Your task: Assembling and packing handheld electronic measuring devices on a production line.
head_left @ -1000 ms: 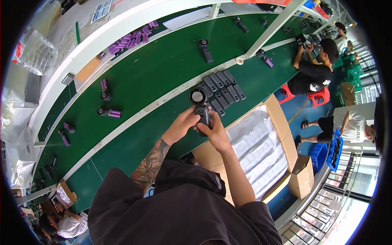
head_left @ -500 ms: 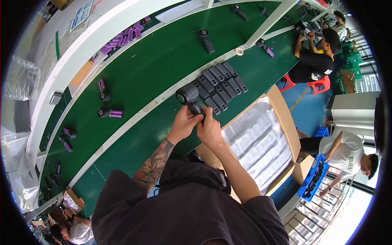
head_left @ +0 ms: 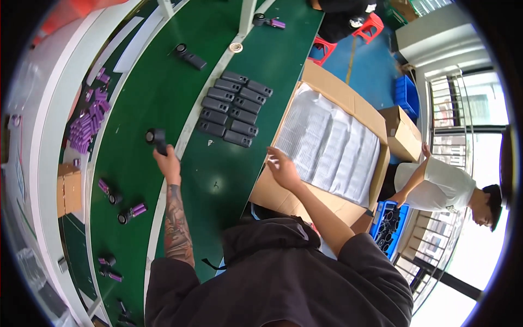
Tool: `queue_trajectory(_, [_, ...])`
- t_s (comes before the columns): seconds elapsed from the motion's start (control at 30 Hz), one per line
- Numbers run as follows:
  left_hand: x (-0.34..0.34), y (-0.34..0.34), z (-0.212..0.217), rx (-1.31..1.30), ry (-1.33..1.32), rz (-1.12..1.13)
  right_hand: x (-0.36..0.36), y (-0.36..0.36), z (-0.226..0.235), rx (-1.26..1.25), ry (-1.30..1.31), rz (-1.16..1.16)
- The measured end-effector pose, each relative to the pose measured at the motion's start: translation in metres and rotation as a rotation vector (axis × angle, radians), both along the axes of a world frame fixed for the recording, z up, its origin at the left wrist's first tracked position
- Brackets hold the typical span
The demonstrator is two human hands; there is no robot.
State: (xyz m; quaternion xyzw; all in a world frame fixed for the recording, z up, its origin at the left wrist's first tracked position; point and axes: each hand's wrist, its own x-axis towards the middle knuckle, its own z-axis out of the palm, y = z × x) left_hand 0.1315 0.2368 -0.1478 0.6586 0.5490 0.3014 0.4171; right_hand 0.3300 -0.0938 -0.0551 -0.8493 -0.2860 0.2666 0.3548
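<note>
My left hand (head_left: pixel 168 165) is closed around the handle of a black handheld device with a round head (head_left: pixel 156 136), over the green strip beyond the pale rail. My right hand (head_left: pixel 285 170) hovers at the near left edge of an open cardboard box (head_left: pixel 340 92), fingers apart and nothing visible in them. Layers of whitish translucent wrapping (head_left: pixel 313 141) fill that box. Between and beyond my hands, several black rectangular cases (head_left: pixel 219 104) lie in two neat rows on the green bench (head_left: pixel 218 185).
Further devices lie along the strip: a black one (head_left: pixel 190 56) and some with purple cells (head_left: pixel 132 213). Purple cells (head_left: pixel 90 120) are heaped at the left, near a small carton (head_left: pixel 69 191). At right, a person in white (head_left: pixel 436 182) handles a blue crate (head_left: pixel 390 226).
My left hand has carried the black device leftward across the pale rail. My right hand has let go of it and moved to the cardboard box. The view has turned.
</note>
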Motion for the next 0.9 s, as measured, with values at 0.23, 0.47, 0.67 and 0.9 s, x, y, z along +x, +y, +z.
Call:
queue_trajectory(0.23, [-0.032, 0.126, -0.055, 0.281, 0.569, 0.186, 0.066, -0.195, -0.066, -0.670, -0.225, -0.712])
queue_trajectory(0.47, [-0.039, 0.120, -0.046, 0.247, 0.824, 0.162, 0.081, -0.227, -0.088, -0.802, -0.148, -0.818])
queue_trajectory(0.67, [-0.043, 0.158, -0.023, 0.197, 1.022, 0.057, 0.087, -0.199, -0.082, -0.737, -0.209, -0.880])
queue_trajectory(0.9, [-0.016, 0.190, 0.010, -0.448, 0.861, -0.127, 0.086, -0.206, -0.093, -0.507, -0.337, -1.041])
